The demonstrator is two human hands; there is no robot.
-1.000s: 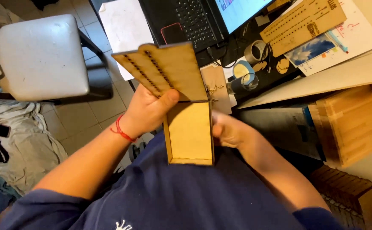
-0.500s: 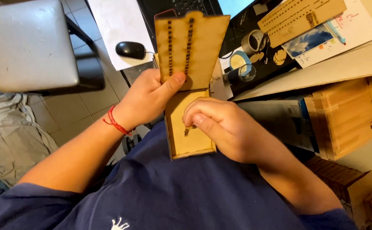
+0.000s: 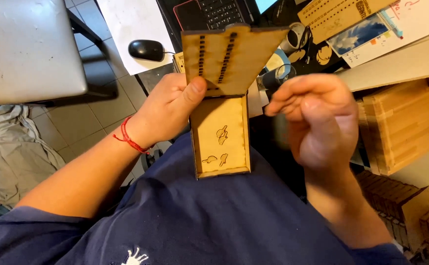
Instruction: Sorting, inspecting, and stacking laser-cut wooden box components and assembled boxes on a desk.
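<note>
A thin wooden box (image 3: 221,132) with a hinged lid rests against my dark blue shirt. Several small cut-out shapes lie in its tray. My left hand (image 3: 168,110) grips the box where the lid meets the tray, thumb pressed on the lid's inner face. The lid (image 3: 229,54) stands open and upright, with two rows of slots cut into it. My right hand (image 3: 317,118) hovers to the right of the box, a little blurred, fingers curled loosely together and holding nothing that I can see.
A larger wooden box (image 3: 403,125) stands at the right, with stacked wooden pieces (image 3: 401,201) below it. A black mouse (image 3: 147,49), a laptop keyboard (image 3: 214,12), papers and a slotted wooden panel (image 3: 339,13) lie ahead. A grey chair seat (image 3: 28,49) is at the left.
My right hand has lifted off the tray and moved to the right of the box. The lid has swung up further, and the cut-out shapes inside now show.
</note>
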